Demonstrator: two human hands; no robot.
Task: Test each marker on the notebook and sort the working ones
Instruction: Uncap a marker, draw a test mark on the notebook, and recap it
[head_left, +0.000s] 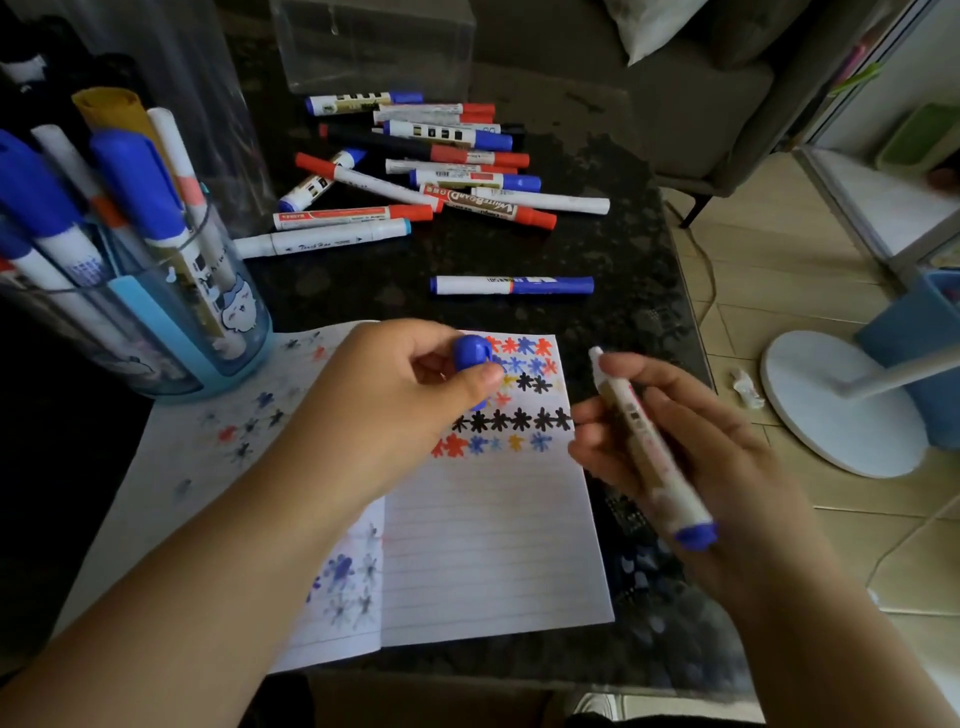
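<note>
An open lined notebook (488, 545) lies on the dark table, its right page marked with rows of red, blue, black and yellow star scribbles. My left hand (384, 410) hovers over the page and pinches a blue marker cap (471, 356). My right hand (691, 457) grips an uncapped white marker (644, 441) with a blue end, tip pointing up and away, just right of the page. A single blue-capped marker (511, 285) lies alone above the notebook. A pile of several red, blue and black markers (431, 161) sits further back.
A clear blue cup (156, 332) full of markers stands at the left, touching the notebook's left page. A clear plastic box (374, 47) stands behind the pile. The table edge runs down the right; a white fan base (831, 405) stands on the tiled floor.
</note>
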